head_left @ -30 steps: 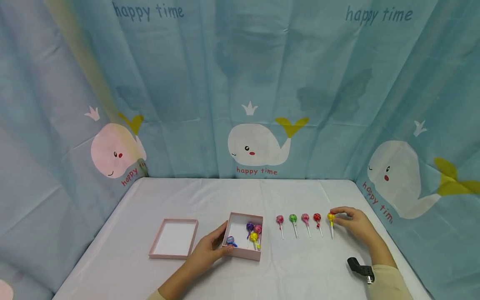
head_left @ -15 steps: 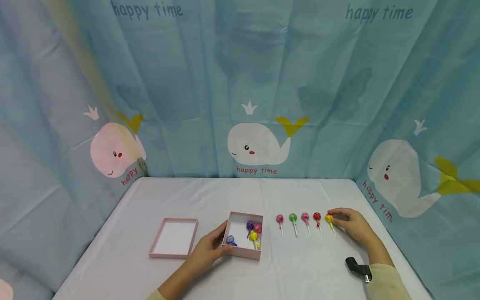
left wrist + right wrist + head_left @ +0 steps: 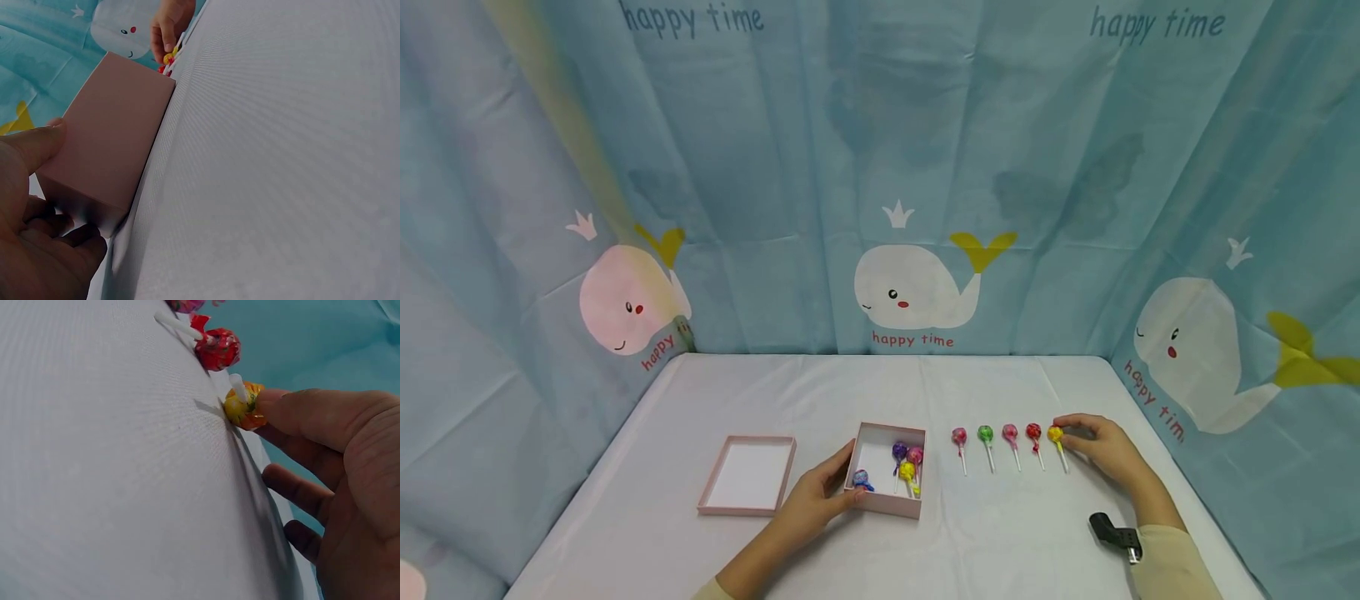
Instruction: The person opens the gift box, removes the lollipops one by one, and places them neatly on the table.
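In the head view my left hand [image 3: 808, 502] grips the near left corner of an open pink box [image 3: 891, 505], thumb on its front wall. Inside the box lie a blue lollipop [image 3: 861, 479], a purple one, a pink one and a yellow one. My right hand [image 3: 1107, 448] pinches the wrapped head of a yellow lollipop [image 3: 240, 411] between thumb and forefinger, at the right end of a row. Its white stick points towards me; the other fingers are spread loosely. Left of it lie a red lollipop [image 3: 1033, 432], a pink one [image 3: 1011, 432], a green one [image 3: 986, 433] and another pinkish-red one [image 3: 959, 436].
A shallow pink box lid [image 3: 747, 473] with a white inside lies left of the box. White cloth [image 3: 1000, 542] covers the table. Blue curtains printed with whales [image 3: 917, 287] hang behind and at both sides. A black wrist mount [image 3: 1116, 533] sits by the right sleeve.
My right hand has shifted slightly left with the yellow lollipop, bringing it closer to the red one. Its stick swung to the right, then partly back. The left hand and box stay put.
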A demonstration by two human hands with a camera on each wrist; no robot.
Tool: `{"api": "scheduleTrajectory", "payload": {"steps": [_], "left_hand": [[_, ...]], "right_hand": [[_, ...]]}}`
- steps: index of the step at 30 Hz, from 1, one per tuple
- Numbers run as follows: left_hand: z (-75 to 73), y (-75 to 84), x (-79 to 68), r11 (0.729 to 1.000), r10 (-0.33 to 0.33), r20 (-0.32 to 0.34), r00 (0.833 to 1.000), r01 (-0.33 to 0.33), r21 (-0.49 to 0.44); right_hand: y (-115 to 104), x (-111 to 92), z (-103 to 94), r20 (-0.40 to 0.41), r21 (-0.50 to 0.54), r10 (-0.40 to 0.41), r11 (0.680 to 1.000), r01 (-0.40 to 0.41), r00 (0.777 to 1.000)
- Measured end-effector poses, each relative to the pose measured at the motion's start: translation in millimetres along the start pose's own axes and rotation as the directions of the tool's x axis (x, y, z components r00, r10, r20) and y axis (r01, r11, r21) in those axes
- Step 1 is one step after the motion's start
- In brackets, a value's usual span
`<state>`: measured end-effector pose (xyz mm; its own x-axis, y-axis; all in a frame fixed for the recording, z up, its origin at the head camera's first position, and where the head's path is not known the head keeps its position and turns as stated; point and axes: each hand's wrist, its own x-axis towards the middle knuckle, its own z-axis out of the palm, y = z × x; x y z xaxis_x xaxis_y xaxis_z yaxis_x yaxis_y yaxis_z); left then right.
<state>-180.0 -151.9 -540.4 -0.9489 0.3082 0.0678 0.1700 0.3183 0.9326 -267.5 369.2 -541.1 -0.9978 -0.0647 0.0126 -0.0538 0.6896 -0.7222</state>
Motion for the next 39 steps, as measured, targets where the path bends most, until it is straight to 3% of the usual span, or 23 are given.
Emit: {"api": "scheduleTrajectory", "payload": {"steps": [9, 28, 39], "left_hand": [[0.3, 0.2, 0.3, 1.0, 0.011, -0.001, 1.0, -0.011, 0.011], [0.4, -0.7, -0.1, 1.0, 0.021, 0.002, 1.0, -0.021, 0.013], [0.6, -1.0, 0.8, 0.999, 0.035, -0.009, 0.999, -0.035, 0.037]], "right_hand": [[-4, 1, 3.2, -0.026, -0.044, -0.03, 0.999, 0.029, 0.999], [-5, 3, 4.8, -0.046, -0.052, 0.001, 0.999, -0.004, 0.999], [-22, 0, -10.4, -0.093, -0.08, -0.003, 0.997, -0.004, 0.996]]}}
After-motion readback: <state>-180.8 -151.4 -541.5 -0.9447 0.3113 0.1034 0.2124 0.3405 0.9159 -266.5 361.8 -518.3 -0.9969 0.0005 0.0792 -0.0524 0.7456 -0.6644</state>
